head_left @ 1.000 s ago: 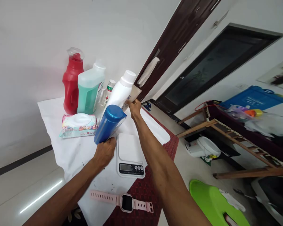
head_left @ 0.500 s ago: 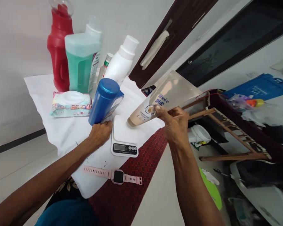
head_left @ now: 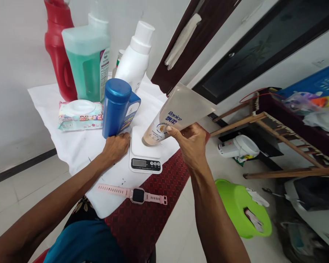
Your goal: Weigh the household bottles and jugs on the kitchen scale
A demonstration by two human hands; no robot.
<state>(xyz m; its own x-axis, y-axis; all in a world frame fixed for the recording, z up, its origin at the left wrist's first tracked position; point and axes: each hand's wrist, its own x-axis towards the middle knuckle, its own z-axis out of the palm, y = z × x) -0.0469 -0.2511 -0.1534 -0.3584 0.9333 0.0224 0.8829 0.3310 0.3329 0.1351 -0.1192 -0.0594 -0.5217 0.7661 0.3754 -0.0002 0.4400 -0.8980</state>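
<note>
My right hand [head_left: 190, 140] grips a translucent Rejoice shampoo bottle [head_left: 178, 113], thumb across its label. The bottle tilts, narrow end down and left over the plate of a white digital kitchen scale [head_left: 145, 149]; whether it touches the plate I cannot tell. My left hand [head_left: 116, 148] lies on the white cloth with curled fingers, at the scale's left edge and just in front of a blue bottle [head_left: 116, 106]. What those fingers may hold is hidden. A pink-strapped smartwatch [head_left: 137, 195] lies nearer to me than the scale.
Behind stand a red jug [head_left: 59, 51], a green-liquid bottle [head_left: 86, 69] and a white bottle [head_left: 134, 58]. A wipes pack [head_left: 79, 116] lies at the left. To the right are a wooden frame [head_left: 263, 118], a white bucket [head_left: 239, 146] and a lime-green tub [head_left: 235, 212] on the floor.
My right hand has brought the shampoo bottle left and lower, so its narrow end is now over the scale plate. The left hand stays beside the scale. The view has shifted slightly.
</note>
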